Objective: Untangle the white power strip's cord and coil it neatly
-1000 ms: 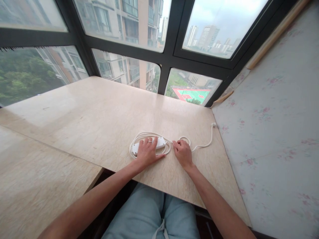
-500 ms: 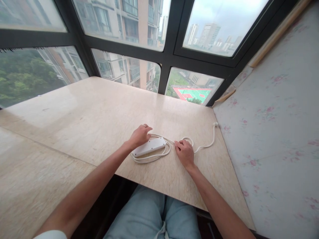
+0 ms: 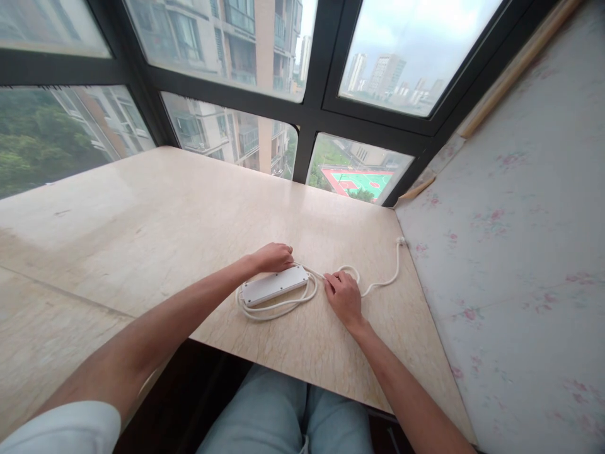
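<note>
A white power strip [image 3: 275,286] lies on the stone sill, a flat face with small screws turned up. Its white cord [image 3: 278,314] is looped around it. My left hand [image 3: 274,257] is closed at the strip's far edge, on the stretch of cord that runs toward the right; the fingertips are hidden behind the hand. To the right, my right hand [image 3: 344,299] pinches the same cord between thumb and fingers. Beyond that hand the cord makes a small loop and winds off to its plug [image 3: 401,241] near the wall.
The pale stone sill [image 3: 142,221] spreads out to the left and ends at a front edge above my legs. Dark window frames [image 3: 312,104] bound it at the back. On the right rises a flowered papered wall [image 3: 501,265].
My left hand has moved a little right along the strip's far side, and its fingers have closed. My right hand stays on the cord. The view has shifted slightly.
</note>
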`<state>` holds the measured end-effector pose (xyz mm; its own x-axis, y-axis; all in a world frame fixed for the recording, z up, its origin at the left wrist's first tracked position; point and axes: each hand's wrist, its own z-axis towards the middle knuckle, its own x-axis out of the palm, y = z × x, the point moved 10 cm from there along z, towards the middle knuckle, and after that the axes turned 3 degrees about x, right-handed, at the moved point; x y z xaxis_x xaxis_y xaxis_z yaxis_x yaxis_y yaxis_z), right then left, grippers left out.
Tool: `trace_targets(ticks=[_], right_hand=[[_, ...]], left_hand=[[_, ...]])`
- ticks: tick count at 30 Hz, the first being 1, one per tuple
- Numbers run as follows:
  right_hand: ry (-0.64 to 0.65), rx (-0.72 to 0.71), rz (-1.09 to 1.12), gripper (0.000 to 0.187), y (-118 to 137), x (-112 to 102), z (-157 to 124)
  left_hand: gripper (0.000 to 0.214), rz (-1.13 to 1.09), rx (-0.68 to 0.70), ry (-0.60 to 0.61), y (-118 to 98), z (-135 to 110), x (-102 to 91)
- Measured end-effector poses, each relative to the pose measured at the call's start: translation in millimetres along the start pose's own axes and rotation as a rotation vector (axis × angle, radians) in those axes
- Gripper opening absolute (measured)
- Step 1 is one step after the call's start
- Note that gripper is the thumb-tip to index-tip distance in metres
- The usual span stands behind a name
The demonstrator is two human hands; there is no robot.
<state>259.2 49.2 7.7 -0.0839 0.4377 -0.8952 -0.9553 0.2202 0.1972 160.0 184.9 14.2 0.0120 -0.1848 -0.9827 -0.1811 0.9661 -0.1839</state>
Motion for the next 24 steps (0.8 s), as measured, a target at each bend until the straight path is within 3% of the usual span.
trace_targets(ticks=[7,17,20,24], right_hand=[[0.032,-0.130,-0.055,0.019,5,2,2],[0.248,-0.283,-0.179,0.007,3,6,36],[0.236,-0.325,-0.158,0.019,7,5,46],[0.206,-0.293,-0.103,0.055,-1,5,56]], left_hand=[[0.037,0.024,-0.136,-0.070,26,-18,-2.7],[0.041,0.089,-0.337,-0.096,54,-47,-11.6],[0.038,0.075,-0.418,-0.095,64,-56,-12.3],[0.037,0.072,-0.546,-0.088,82,-73,-11.6]])
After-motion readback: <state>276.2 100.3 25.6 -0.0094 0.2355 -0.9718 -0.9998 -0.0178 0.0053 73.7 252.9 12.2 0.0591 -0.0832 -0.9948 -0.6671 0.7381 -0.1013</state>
